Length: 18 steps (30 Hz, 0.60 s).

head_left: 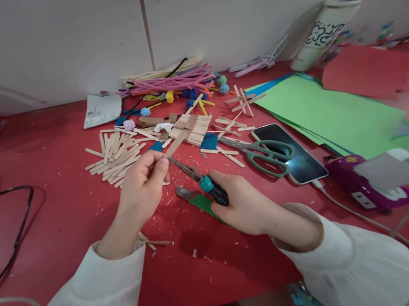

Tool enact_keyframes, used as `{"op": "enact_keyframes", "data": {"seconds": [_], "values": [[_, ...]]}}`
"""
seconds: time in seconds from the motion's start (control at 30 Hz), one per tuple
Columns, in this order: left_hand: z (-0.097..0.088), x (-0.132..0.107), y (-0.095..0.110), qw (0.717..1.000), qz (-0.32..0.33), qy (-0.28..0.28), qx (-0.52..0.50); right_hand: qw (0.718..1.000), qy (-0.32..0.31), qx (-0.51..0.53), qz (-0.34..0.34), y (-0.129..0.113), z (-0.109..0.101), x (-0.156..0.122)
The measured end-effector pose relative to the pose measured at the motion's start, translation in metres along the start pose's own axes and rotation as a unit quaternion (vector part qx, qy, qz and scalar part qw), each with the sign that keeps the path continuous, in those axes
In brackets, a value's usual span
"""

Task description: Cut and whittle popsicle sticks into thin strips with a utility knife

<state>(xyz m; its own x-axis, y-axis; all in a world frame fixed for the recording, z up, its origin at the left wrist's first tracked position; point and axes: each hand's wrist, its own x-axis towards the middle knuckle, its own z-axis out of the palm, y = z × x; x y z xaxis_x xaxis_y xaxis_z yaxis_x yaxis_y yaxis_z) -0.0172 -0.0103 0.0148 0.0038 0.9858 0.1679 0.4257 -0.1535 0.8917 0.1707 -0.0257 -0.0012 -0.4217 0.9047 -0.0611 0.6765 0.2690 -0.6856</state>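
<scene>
My left hand (pixel 143 184) is closed in a pinch on a flat wooden craft stick (pixel 176 144), which slants up and away from the fingers. My right hand (pixel 242 201) grips a hand tool (pixel 210 186) with a teal-and-black handle and a long, dark, tapering metal tip; its exact kind is unclear. That tip points at the left fingertips, close to the stick's near end. Under the right hand lies a green utility knife (pixel 201 203), its blade out. Just beyond the hands is a panel of joined craft sticks (pixel 197 129).
Loose craft sticks (pixel 116 154) are heaped on the red table (pixel 59 198). Right of them lie green-handled scissors (pixel 271 157), a phone (pixel 300 163) and green paper (pixel 334 110). Pink pipe cleaners (pixel 172 81) lie at the back. A black cable (pixel 25 230) loops at left.
</scene>
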Motion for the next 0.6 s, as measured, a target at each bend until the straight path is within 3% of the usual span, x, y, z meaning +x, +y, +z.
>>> {"op": "enact_keyframes", "data": {"seconds": [0.33, 0.6], "values": [[0.0067, -0.0018, -0.0081, 0.993, 0.004, 0.05, -0.102, 0.998, 0.002, 0.014, -0.058, 0.0074, -0.0015, 0.0073], [0.0073, -0.0038, -0.0091, 0.993, 0.004, 0.036, -0.116, 0.997, -0.015, 0.031, -0.069, 0.0073, -0.0029, 0.0093]]}}
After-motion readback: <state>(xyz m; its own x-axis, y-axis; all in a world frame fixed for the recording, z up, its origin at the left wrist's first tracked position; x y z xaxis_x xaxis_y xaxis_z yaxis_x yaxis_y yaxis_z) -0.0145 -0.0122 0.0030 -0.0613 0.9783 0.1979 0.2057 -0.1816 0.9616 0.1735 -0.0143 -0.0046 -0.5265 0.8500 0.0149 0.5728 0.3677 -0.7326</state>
